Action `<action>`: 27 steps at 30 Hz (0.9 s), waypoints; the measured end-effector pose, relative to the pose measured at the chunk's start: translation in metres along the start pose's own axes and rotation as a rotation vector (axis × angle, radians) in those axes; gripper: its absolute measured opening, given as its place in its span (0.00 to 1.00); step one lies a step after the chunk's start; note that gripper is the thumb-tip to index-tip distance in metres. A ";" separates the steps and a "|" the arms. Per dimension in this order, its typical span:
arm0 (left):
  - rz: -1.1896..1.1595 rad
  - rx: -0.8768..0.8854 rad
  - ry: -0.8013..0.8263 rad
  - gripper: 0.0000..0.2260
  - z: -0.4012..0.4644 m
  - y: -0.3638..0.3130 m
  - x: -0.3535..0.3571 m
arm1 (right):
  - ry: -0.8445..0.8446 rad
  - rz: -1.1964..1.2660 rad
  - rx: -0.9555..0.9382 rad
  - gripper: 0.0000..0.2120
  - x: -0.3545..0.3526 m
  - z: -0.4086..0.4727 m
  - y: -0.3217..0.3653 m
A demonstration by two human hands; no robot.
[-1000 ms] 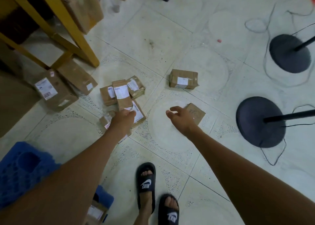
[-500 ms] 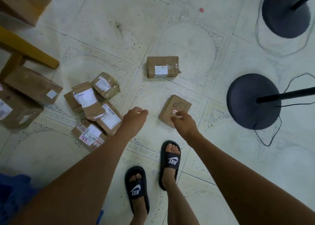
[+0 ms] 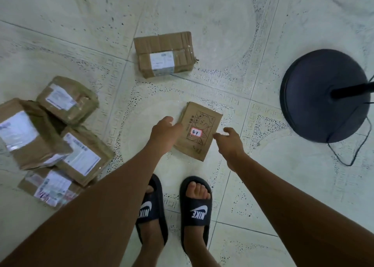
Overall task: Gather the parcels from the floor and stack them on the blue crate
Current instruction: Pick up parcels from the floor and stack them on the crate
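A flat brown parcel point(image 3: 199, 133) with a line drawing and a small red-edged label lies on the tiled floor just ahead of my feet. My left hand point(image 3: 166, 133) reaches down to its left edge and touches it; its fingers are hidden behind the back of the hand. At the parcel's right edge is my right hand point(image 3: 230, 143), fingers loosely spread and holding nothing. Farther away lies a taped cardboard box parcel point(image 3: 164, 54) with a white label. Several labelled brown parcels sit in a pile point(image 3: 66, 145) on the left. The blue crate is out of view.
A round dark stand base point(image 3: 323, 94) with a pole sits on the right, and a thin black cable point(image 3: 344, 157) trails from it over the floor. My feet in black sandals point(image 3: 150, 212) stand just behind the flat parcel.
I have stepped and bent closer to the flat parcel. My left hand left the pile and moved right to the parcel's left edge. My right hand shifted to its right edge.
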State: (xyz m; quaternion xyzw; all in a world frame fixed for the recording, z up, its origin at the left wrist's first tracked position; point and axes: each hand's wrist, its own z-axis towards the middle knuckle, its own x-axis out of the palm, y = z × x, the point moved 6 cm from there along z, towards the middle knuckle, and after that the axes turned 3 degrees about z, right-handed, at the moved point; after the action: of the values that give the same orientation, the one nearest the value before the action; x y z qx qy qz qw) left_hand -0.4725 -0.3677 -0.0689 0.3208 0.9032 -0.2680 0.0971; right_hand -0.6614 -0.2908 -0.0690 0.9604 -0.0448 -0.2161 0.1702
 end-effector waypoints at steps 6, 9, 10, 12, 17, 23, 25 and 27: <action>0.005 0.014 0.056 0.19 0.050 0.016 0.049 | 0.106 0.151 0.034 0.29 0.039 0.052 -0.026; -0.082 -0.013 0.045 0.14 0.048 0.019 0.053 | 0.118 0.247 0.009 0.24 0.046 0.049 -0.018; -0.111 -0.026 0.031 0.13 0.043 0.020 0.048 | 0.116 0.236 -0.010 0.23 0.046 0.042 -0.012; -0.150 -0.038 0.014 0.12 0.027 0.019 0.034 | 0.131 0.183 -0.037 0.22 0.044 0.025 0.002; -0.193 -0.045 -0.127 0.10 -0.033 0.012 -0.047 | 0.222 0.016 -0.151 0.25 0.051 -0.054 0.071; -0.349 -0.097 -0.403 0.13 -0.115 0.029 -0.165 | 0.360 -0.160 -0.375 0.19 0.124 -0.181 0.151; -0.393 -0.108 -0.500 0.13 -0.145 0.049 -0.205 | 0.435 -0.201 -0.405 0.22 0.152 -0.219 0.162; -0.463 -0.114 -0.564 0.12 -0.173 0.071 -0.235 | 0.510 -0.247 -0.427 0.26 0.178 -0.247 0.163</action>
State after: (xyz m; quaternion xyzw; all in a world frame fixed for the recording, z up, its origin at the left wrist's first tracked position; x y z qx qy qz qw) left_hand -0.2466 -0.3509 0.1276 0.0157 0.9031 -0.3100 0.2969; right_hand -0.3966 -0.3965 0.1263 0.9243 0.1619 0.0071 0.3455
